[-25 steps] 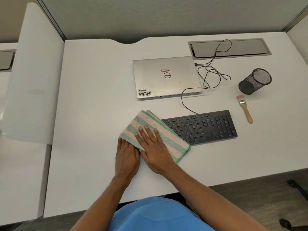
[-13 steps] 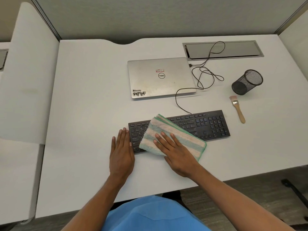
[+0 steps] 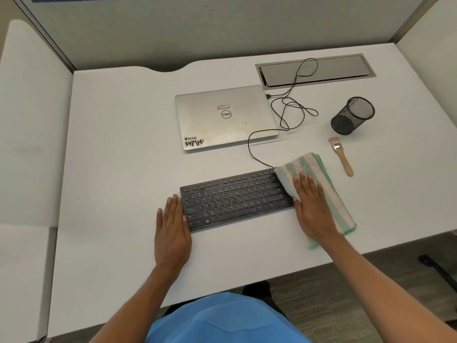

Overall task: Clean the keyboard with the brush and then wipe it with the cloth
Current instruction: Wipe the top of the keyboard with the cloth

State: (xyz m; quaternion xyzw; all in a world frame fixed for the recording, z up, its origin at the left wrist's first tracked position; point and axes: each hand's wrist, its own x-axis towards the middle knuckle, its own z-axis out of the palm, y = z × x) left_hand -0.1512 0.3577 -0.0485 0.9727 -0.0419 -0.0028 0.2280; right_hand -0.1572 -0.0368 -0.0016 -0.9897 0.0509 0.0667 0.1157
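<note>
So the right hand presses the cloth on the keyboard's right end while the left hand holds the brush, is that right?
Not quite: the left hand rests flat at the left end of the keyboard, holding nothing. The brush lies on the desk, right of the cloth, as the head view shows. The right hand does press the cloth.

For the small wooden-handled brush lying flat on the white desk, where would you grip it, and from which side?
Probably grip the small wooden-handled brush at mid-handle, pinching across its narrow width from above and the right. It lies flat, pink bristles pointing away, handle end nearer the camera; the striped green-and-cream cloth crowds its left side.
</note>
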